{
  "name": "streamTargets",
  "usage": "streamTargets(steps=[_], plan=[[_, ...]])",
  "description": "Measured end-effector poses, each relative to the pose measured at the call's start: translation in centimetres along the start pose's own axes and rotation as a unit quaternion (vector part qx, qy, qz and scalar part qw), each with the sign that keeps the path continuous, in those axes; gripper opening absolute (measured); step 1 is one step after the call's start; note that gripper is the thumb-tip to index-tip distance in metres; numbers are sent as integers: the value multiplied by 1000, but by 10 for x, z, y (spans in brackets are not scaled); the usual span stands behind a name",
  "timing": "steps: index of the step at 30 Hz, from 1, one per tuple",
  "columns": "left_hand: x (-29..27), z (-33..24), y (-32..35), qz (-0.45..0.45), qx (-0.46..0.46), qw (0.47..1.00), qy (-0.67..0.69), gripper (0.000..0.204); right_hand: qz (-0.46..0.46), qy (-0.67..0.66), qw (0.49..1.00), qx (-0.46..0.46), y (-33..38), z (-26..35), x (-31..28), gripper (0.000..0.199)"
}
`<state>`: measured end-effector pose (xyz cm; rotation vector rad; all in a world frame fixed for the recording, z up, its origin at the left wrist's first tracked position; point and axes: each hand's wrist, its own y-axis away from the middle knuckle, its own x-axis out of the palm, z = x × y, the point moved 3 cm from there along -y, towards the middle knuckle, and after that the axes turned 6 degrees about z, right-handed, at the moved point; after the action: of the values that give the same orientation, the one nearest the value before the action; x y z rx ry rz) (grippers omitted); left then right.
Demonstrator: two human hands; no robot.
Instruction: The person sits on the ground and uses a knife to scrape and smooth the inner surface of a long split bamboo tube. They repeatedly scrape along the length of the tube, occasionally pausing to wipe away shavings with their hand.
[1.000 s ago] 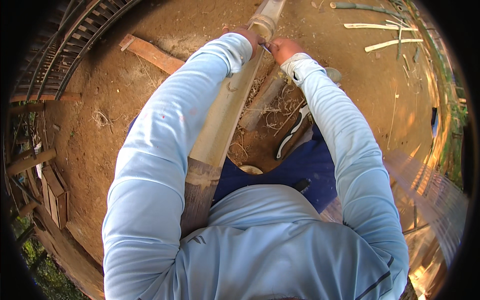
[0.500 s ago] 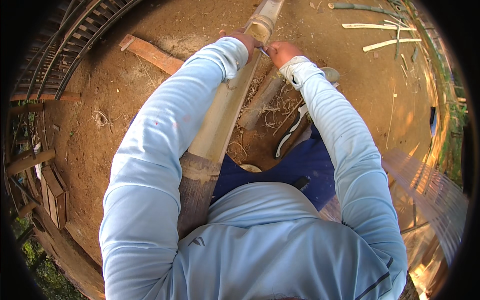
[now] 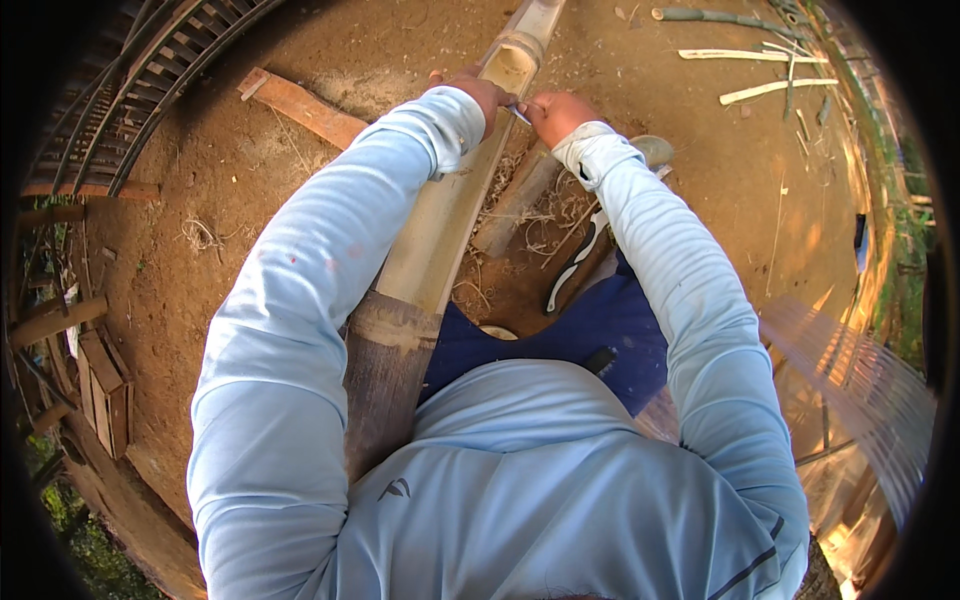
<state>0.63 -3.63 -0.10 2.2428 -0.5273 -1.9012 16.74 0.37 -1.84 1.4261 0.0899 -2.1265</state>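
Observation:
A long bamboo pole point(image 3: 436, 238) slants from beside my body up to the top of the view, its upper side cut open into a trough. My left hand point(image 3: 486, 97) is closed over the trough's far part, its fingers bent and partly hidden by my sleeve. On the pole's right edge, my right hand point(image 3: 556, 114) pinches a thin, pale, blade-like piece point(image 3: 519, 114), mostly hidden by the fingers. That piece touches the left fingertips. A saw with a black and white handle point(image 3: 577, 262) lies near my right knee, below the right forearm.
A short wood block point(image 3: 517, 205) and curled shavings point(image 3: 545, 213) lie right of the pole. Left of it is a reddish plank point(image 3: 305, 108). Slatted fencing point(image 3: 165, 65) stands far left, split bamboo strips point(image 3: 775, 92) far right, and a clear corrugated sheet point(image 3: 850, 390) near right.
Both hands have drawn slightly back toward me along the pole and a little left, uncovering more of the trough beyond them. The right hand keeps its pinch.

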Motion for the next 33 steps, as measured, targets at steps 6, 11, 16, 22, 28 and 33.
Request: streamTargets(steps=[6,11,16,22,28,33], plan=[[1,1,10,7,6,1000,5,66,25,-1,1000,6,14,13,-3,33],[1,-1,22,14,6,1000,14,68,27,3,999,17,25,19,-3,34],[5,3,24,12,19,999,23,68,4,-4,1000,-8,24,13,5,42],[4,1,36,25,9,999,29,73,14,-5,1000,-14,33,18,8,41],[15,5,52,-21,29,999,36,66,30,-11,999,-11,55,34,4,40],[15,2,65,-62,59,996,12,62,27,-8,1000,-1,61,36,6,40]])
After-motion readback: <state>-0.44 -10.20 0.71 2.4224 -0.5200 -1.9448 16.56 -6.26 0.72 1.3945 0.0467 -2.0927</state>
